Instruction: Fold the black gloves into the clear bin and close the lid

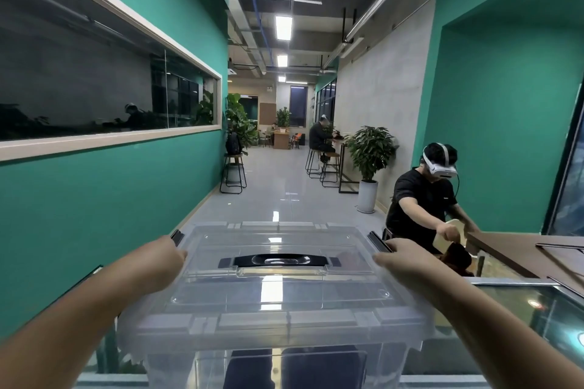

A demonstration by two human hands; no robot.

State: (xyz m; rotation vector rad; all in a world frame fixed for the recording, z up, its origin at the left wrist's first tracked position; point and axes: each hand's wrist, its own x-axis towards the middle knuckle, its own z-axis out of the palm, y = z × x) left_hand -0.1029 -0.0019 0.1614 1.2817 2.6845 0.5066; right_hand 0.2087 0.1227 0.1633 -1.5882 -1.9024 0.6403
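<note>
Lid on bin, hands at both ends.
Left hand [169, 257] and right hand [403, 259] press the lid [278, 287] edges by the black latches; clear bin [284, 360] sits between them, dark gloves [252, 369] inside.

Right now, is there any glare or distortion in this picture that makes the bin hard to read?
Head view: ceiling lights reflect as bright patches on the clear lid; wide-angle lens bends the walls and stretches both forearms; the left hand and right hand are slightly soft; bin contents show only as dark shapes.

a seated person in a headset [440, 164], a potted plant [370, 151], and perhaps a backpack on a stool [233, 167].
</note>
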